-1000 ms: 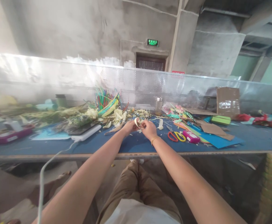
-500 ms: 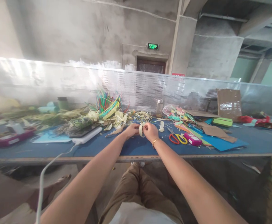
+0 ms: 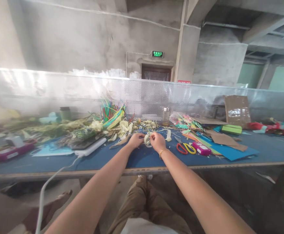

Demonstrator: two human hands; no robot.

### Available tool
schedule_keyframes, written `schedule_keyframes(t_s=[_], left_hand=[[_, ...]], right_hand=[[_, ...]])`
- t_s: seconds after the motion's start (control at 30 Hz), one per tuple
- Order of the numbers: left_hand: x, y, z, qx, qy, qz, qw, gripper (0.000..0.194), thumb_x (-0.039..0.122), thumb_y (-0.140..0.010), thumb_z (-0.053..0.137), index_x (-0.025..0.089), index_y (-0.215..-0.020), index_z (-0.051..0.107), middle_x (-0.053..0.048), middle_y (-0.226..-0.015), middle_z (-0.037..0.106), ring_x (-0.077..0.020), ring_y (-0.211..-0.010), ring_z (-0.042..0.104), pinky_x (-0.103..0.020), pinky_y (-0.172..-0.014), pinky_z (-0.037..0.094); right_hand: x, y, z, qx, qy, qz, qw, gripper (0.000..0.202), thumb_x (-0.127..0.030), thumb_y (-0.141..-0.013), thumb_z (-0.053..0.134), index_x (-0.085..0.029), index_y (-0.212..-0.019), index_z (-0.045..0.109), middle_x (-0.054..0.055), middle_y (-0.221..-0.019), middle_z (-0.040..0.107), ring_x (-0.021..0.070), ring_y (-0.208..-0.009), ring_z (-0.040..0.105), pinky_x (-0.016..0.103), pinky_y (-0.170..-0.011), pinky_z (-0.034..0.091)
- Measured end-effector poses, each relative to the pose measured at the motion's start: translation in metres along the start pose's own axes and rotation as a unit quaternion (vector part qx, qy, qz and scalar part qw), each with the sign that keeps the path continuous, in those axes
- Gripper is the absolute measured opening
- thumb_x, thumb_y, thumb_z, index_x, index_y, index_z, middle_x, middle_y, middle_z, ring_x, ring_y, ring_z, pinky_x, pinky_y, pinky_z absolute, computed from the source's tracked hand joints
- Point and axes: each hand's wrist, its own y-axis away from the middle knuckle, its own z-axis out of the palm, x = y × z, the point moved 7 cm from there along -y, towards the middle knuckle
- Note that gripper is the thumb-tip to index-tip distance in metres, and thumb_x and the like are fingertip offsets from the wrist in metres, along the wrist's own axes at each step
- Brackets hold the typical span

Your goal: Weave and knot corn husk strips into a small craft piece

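Note:
Between my two hands, over the blue table top, a pale cream strip is curled into a loop. It looks like a husk or ribbon; which of these I cannot tell. My right hand, with a gold bracelet at the wrist, pinches the loop's right side. On the other side, the closed fingers of my left hand meet its left edge; the exact grip is too small to see. Right of my hands lie scissors with one red and one yellow handle. Another pale piece lies just beyond my right hand.
Dried husks and coloured strands are heaped behind my hands. A glass bottle stands at the back. Right are a magenta box and blue sheets. A white cable hangs over the front edge at left.
The view has tilted slightly up, so the table sits lower. My left hand's fingers have shifted a little away from the right hand, and the loop shows more openly between them.

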Motion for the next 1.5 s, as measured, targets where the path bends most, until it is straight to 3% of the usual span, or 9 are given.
schedule_keyframes(t_s=[0.2,0.4,0.73,1.0,1.27,1.5], left_hand=[[0.007,0.004,-0.002,-0.006,-0.068,0.030,0.997,0.017,0.015,-0.067,0.056,0.017,-0.075,0.071,-0.002,-0.069,0.068,-0.0151,-0.064,0.060,-0.023,-0.061,0.044],[0.006,0.005,-0.003,-0.012,-0.072,0.006,0.997,0.024,0.026,-0.080,0.046,0.018,-0.072,0.067,-0.002,-0.062,0.066,-0.0144,-0.055,0.058,-0.024,-0.058,0.042],[0.011,0.006,-0.006,0.000,-0.081,0.004,0.997,0.043,0.048,-0.087,0.040,0.019,-0.064,0.062,-0.004,-0.058,0.064,-0.0170,-0.055,0.057,-0.026,-0.057,0.039],[0.013,0.007,-0.009,0.012,-0.081,0.008,0.997,0.048,0.053,-0.086,0.039,0.020,-0.056,0.056,-0.005,-0.059,0.065,-0.0186,-0.058,0.061,-0.028,-0.062,0.043],[0.004,0.005,-0.009,0.027,-0.018,-0.021,0.999,0.056,0.061,-0.087,0.033,0.016,-0.075,0.066,-0.007,-0.064,0.068,-0.0200,-0.063,0.064,-0.029,-0.066,0.047],[0.002,0.004,-0.008,0.022,-0.014,-0.021,0.999,0.059,0.065,-0.084,0.035,0.016,-0.077,0.067,-0.007,-0.064,0.068,-0.0193,-0.062,0.064,-0.027,-0.063,0.045]], right_hand=[[0.001,0.000,0.000,-0.002,0.000,0.007,1.000,0.009,-0.025,-0.081,0.055,-0.021,-0.074,0.059,0.001,-0.068,0.066,0.0154,-0.070,0.058,0.024,-0.062,0.035],[0.001,0.000,-0.001,0.005,-0.001,0.002,1.000,0.009,-0.025,-0.081,0.055,-0.021,-0.073,0.058,0.001,-0.068,0.065,0.0153,-0.069,0.058,0.024,-0.062,0.035],[-0.001,0.000,-0.002,0.007,-0.002,0.000,1.000,0.008,-0.025,-0.081,0.055,-0.021,-0.075,0.059,0.001,-0.070,0.067,0.0160,-0.071,0.059,0.025,-0.063,0.036],[-0.003,0.000,-0.003,-0.002,-0.006,0.003,1.000,0.008,-0.024,-0.082,0.053,-0.021,-0.077,0.059,0.001,-0.071,0.067,0.0155,-0.072,0.060,0.024,-0.063,0.036],[-0.003,0.000,-0.003,-0.004,-0.006,0.002,1.000,0.008,-0.025,-0.082,0.054,-0.021,-0.078,0.060,0.002,-0.073,0.068,0.0150,-0.072,0.060,0.024,-0.064,0.036],[-0.001,-0.001,-0.002,-0.003,0.006,0.002,1.000,0.009,-0.025,-0.083,0.054,-0.021,-0.078,0.060,0.001,-0.071,0.067,0.0158,-0.073,0.059,0.025,-0.064,0.036]])
